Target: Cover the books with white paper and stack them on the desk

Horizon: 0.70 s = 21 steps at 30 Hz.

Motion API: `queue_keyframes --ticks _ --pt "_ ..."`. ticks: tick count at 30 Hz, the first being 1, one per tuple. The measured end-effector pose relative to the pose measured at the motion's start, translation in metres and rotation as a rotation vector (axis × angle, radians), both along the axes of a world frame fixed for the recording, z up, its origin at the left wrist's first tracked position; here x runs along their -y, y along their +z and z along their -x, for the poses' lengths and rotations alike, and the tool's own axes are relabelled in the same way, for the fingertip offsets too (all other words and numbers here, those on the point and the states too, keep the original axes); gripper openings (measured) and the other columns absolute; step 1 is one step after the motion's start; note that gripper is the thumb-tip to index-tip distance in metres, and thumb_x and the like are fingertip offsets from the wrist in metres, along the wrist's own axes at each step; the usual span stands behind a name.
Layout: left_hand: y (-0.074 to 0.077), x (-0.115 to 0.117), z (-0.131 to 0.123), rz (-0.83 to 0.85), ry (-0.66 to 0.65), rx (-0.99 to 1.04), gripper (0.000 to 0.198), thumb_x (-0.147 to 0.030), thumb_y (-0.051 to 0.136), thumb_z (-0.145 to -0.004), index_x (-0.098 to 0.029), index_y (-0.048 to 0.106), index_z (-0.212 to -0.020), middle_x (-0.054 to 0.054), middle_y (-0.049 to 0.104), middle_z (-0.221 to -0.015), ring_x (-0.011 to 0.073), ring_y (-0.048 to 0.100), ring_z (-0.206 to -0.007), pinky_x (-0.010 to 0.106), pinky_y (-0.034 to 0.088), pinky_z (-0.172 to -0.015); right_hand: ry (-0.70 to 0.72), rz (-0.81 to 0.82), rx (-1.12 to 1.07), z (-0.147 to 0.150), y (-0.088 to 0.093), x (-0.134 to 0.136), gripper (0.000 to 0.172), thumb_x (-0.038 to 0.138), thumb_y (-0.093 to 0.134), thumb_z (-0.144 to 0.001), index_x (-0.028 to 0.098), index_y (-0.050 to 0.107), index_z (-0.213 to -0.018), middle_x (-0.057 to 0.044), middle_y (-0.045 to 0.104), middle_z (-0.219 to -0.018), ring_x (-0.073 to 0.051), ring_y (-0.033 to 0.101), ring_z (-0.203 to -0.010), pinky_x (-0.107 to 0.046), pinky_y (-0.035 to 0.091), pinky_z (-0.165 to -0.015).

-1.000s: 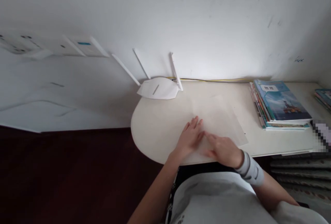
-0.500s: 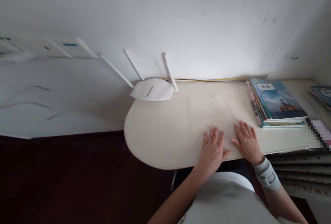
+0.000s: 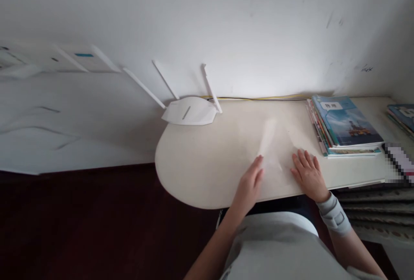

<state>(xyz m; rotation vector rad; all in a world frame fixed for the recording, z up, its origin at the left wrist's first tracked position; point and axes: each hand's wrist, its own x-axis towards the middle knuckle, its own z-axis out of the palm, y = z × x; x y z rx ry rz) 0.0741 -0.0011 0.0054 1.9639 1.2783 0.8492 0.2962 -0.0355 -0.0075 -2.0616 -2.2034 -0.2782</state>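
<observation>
A thin transparent sheet (image 3: 274, 159) is laid on the white desk (image 3: 187, 163), mostly between the two hands and close to the front edge; the router (image 3: 190, 111) is placed well apart from it. By the right hand (image 3: 309, 175) the right side of the sheet appears to be pressed down: the fingers there are extended and a little spread, and nothing is gripped by them. At the left hand (image 3: 248, 186) the fingers are bent and close together, beside the left part of the sheet; whether it is pinched by them cannot be told.

Beyond the left fingertips a pale reflection is seen, by which a bend in the sheet is suggested. If this side were pulled unevenly while the other is pressed, a crease could be caused. If the pressure of the right hand were too weak, the sheet could be skewed, as the desk looks smooth. Its edge could also be missed by the fingers, because it is hardly distinguished from the white surface. By a shift rightwards, the stack of books (image 3: 351, 120) could be bumped
</observation>
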Motion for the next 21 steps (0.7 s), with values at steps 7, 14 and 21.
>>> queue_keyframes --ticks 7,14,21 --pt "0.011 0.024 0.077 -0.085 0.841 0.476 0.045 -0.036 0.048 -0.086 -0.020 0.045 -0.127 0.009 0.048 -0.134 0.0238 0.045 -0.123 0.041 0.035 -0.104 -0.028 -0.003 -0.027 -0.002 -0.006 0.001 0.046 0.038 0.035 -0.092 0.016 0.046 -0.131 -0.015 0.038 -0.141 -0.030 0.032 -0.131 -0.050 0.027 -0.103" --pt "0.036 0.027 0.075 -0.686 0.615 -0.023 0.055 -0.027 0.049 -0.085 -0.028 0.032 -0.137 0.006 0.033 -0.145 0.0296 0.020 -0.137 0.056 0.020 -0.108 -0.019 -0.144 -0.086 0.013 0.007 0.000 0.052 0.041 0.033 -0.093 0.016 0.034 -0.138 -0.017 0.026 -0.146 -0.028 0.021 -0.136 -0.051 0.024 -0.105" --pt "0.036 -0.042 0.013 -0.358 -0.273 -0.742 0.068 -0.061 0.037 -0.083 -0.021 0.033 -0.139 0.012 0.020 -0.150 0.0371 0.009 -0.137 0.068 0.009 -0.102 0.192 0.043 0.041 0.038 0.016 -0.024 0.062 0.057 0.039 -0.086 0.024 0.036 -0.139 -0.016 0.024 -0.147 -0.033 0.021 -0.135 -0.059 0.017 -0.103"
